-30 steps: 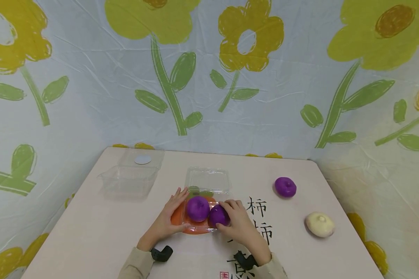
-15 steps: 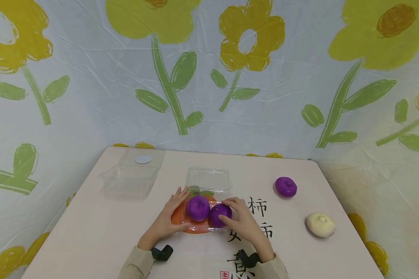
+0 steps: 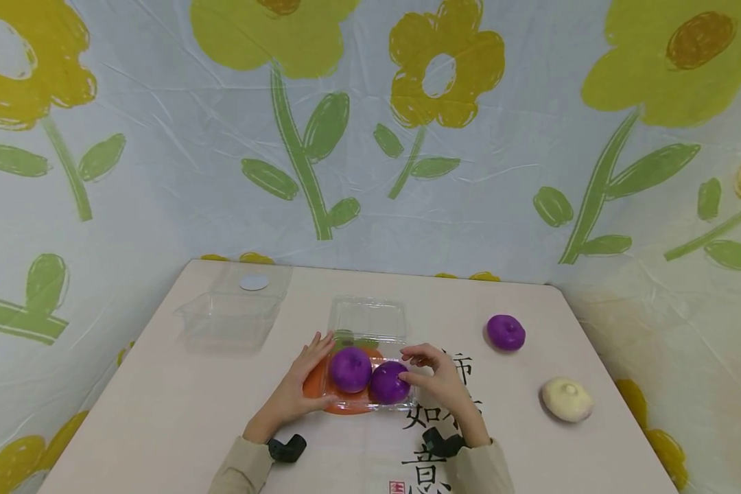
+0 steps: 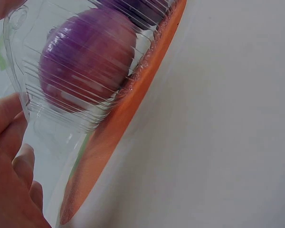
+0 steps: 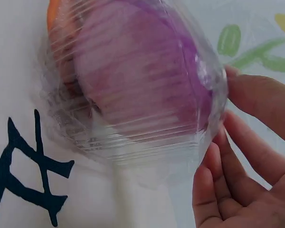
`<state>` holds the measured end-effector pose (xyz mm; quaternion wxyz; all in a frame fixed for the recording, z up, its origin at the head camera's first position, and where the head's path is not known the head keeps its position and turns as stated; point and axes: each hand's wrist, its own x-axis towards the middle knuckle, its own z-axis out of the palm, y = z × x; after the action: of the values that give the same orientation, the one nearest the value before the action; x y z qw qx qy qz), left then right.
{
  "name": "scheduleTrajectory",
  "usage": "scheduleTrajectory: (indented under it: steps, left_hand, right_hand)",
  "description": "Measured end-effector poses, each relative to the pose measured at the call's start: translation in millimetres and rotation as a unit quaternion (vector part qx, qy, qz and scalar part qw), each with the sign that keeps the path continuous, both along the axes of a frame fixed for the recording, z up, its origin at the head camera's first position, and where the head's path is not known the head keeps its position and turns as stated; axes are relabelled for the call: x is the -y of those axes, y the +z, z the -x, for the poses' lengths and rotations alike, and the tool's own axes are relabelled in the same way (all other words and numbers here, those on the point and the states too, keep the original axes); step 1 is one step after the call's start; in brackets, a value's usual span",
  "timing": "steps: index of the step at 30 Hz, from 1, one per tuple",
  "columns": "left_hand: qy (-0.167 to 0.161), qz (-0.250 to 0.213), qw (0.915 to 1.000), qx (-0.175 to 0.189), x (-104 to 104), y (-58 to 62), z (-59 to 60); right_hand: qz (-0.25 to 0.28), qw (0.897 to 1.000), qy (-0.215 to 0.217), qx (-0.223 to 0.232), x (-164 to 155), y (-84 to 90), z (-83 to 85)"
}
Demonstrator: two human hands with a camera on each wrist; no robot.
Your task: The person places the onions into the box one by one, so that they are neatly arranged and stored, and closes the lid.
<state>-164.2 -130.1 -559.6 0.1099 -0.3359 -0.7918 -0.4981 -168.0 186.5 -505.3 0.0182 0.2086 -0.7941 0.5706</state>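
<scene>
A clear plastic clamshell box (image 3: 370,318), its lid folded back, lies over an orange persimmon picture (image 3: 311,387). Inside sit a left purple onion (image 3: 350,369) and a right purple onion (image 3: 387,385), side by side. My left hand (image 3: 298,385) holds the box's left end, thumb on the near side and fingers on the far side. In the left wrist view, fingertips (image 4: 18,105) meet its clear edge. My right hand (image 3: 444,384) is at the right end, thumb and fingers apart around the right onion's outer side. In the right wrist view, its fingers (image 5: 240,152) are right at the box's edge.
A second clear box (image 3: 228,322) stands open at the back left. To the right lie another purple onion (image 3: 505,332) and a cream-white bulb (image 3: 566,398) with a purplish edge. Black characters (image 3: 426,461) mark the table mat. A flower-printed cloth (image 3: 481,226) rises behind the table.
My right hand has let go of the right onion and drawn back to the right, its fingers spreading. That onion now sits fully in view in the box. The left hand has stayed in place.
</scene>
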Motion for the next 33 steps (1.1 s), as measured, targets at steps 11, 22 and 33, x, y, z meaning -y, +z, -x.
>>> scheduleTrajectory:
  steps: [11,22,33]
  left_hand:
    - [-0.004,0.014,0.9999,0.005,4,-10.8,4.8]
    - [0.000,0.022,0.9997,0.014,4,-9.7,4.9]
    - [-0.003,0.015,0.9998,0.012,3,-6.7,3.3]
  right_hand:
    - [0.312,0.927,-0.062,0.201,-6,-28.5,16.0]
    - [0.339,0.898,0.083,0.268,-8,-39.9,16.5]
    - [0.315,0.913,0.080,0.246,-3,-46.5,16.2]
